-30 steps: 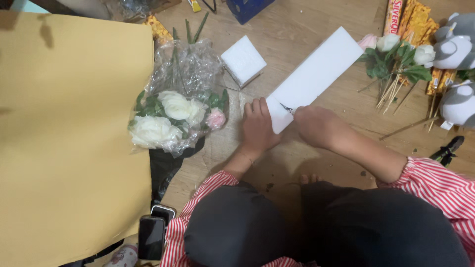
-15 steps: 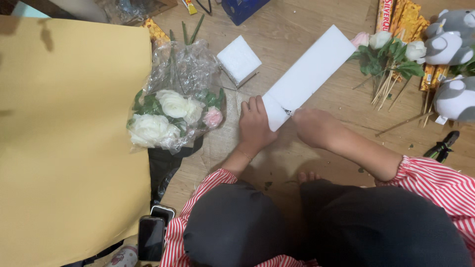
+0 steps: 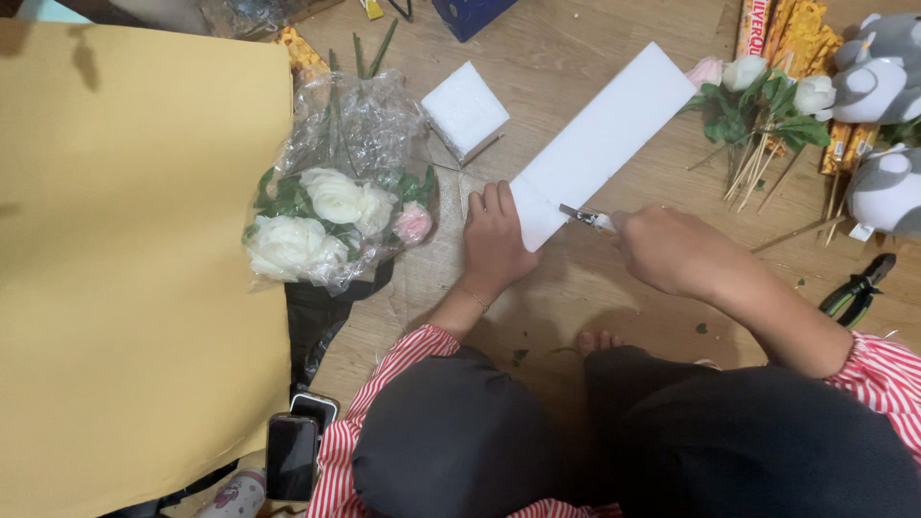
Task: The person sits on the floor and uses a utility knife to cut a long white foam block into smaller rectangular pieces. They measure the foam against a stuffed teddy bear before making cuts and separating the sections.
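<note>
The left hand point(image 3: 496, 245) pinned the white foam slab point(image 3: 600, 144) with flat fingers while the right hand point(image 3: 672, 251), fingers clamped on a utility knife point(image 3: 587, 218), was mid-cut, calling for a steady draw across.

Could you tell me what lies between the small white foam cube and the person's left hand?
In the head view, only bare wooden floor separates the foam cube from the left hand.

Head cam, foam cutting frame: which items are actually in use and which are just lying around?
In use:
- left hand, pressed flat beside the long white foam block
- right hand, holding a utility knife with the blade at the block's near end

Lying about:
- small white foam cube
- plastic-wrapped bouquet
- yellow paper sheet
- loose flower stems
- pliers
- two phones
- grey plush toys
</note>
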